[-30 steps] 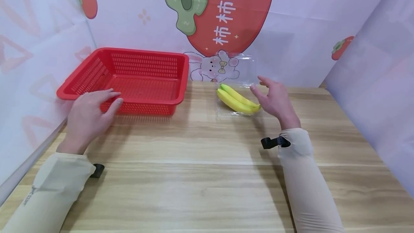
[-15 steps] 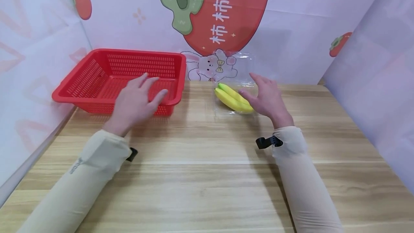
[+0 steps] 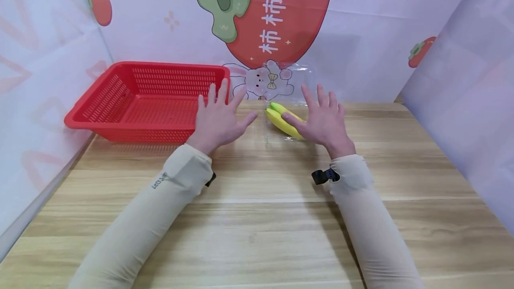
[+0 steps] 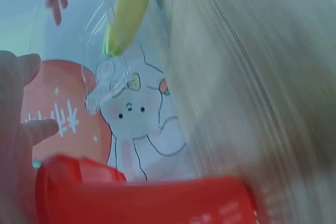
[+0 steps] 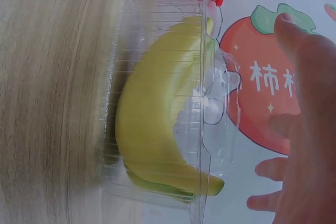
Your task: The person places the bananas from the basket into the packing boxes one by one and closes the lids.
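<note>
Two yellow bananas [image 3: 283, 121] with green tips lie in a clear plastic box [image 5: 202, 129], whose lid stands raised toward the back wall. My right hand [image 3: 323, 121] hovers over the right end of the box, fingers spread and holding nothing; it hides part of the bananas. Left of the box, my left hand [image 3: 218, 121] is held in the air with fingers spread, in front of the right end of a red plastic basket [image 3: 146, 133]. In the left wrist view a banana [image 4: 128, 14] and the basket's blurred rim [image 4: 157, 198] show.
The wooden table [image 3: 249, 235] stretches in front of the box and basket. A printed backdrop [image 3: 369, 57] stands along the back, with pale side sheets at left [image 3: 40, 115] and right [image 3: 462, 88]. Inside the basket, only the slatted floor shows.
My left hand has moved right, from the basket's left front to its right end near the box. The right hand has shifted slightly left over the bananas, its fingers more spread.
</note>
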